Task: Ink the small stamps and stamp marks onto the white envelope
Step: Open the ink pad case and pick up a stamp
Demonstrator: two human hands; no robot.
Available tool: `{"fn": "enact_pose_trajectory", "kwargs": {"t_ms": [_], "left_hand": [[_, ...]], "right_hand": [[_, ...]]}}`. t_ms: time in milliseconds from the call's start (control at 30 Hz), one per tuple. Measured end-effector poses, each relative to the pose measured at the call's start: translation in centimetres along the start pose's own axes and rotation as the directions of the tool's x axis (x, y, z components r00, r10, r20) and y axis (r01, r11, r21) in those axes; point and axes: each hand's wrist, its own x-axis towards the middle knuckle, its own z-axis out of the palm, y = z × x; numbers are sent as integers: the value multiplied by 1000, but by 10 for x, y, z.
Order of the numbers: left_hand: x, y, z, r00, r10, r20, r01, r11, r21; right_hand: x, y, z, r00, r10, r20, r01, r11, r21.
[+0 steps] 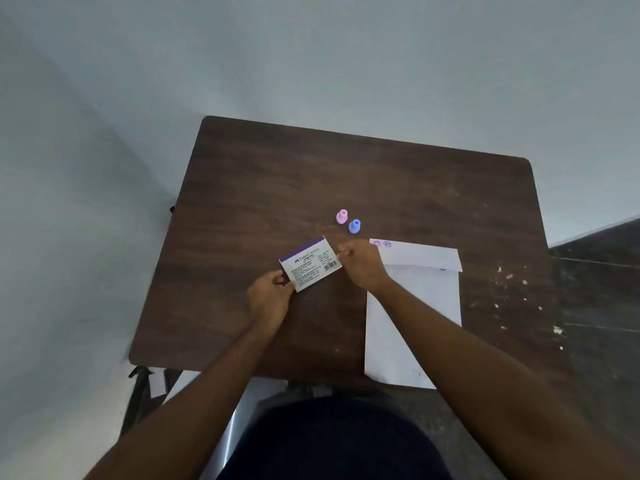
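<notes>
A white stamp pad box (310,264) with a purple strip and printed text is held just above the dark wooden table (277,174). My left hand (269,296) grips its near left corner and my right hand (362,265) pinches its right end. Beyond the box stand two small stamps, a pink stamp (341,216) and a blue stamp (354,226), side by side. The white envelope (415,317) lies to the right with its flap open, partly under my right forearm. Two purple marks (382,243) show on the flap's far left corner.
The table is pushed against a pale wall at the back and left. Its right part carries white paint flecks (509,275). A dark floor (602,271) lies beyond the right edge. My lap in dark clothing fills the bottom.
</notes>
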Motion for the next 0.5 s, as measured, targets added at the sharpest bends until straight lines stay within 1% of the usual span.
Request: {"fn": "enact_pose_trajectory", "kwargs": {"t_ms": [33,100,167,233,400,500], "left_hand": [[0,2,1,1000,-10,-14,10,999,-32],[0,5,2,999,-31,-34,30,999,-34],[0,6,4,998,-44,-43,43,999,-14],[3,9,4,996,-64,-55,63,998,-13],[5,8,8,990,-116,-81,113,993,-39],[5,10,7,985,-152,-77,148,987,-65]], "right_hand": [[1,1,3,1000,6,9,-6,1000,-13],[2,4,6,1000,30,2,-29,999,-25],[1,8,12,998,54,-10,-54,999,6],[4,12,15,999,34,-40,-33,999,31],[10,18,20,1000,-14,2,14,1000,27],[12,20,23,999,29,14,-29,998,47]]}}
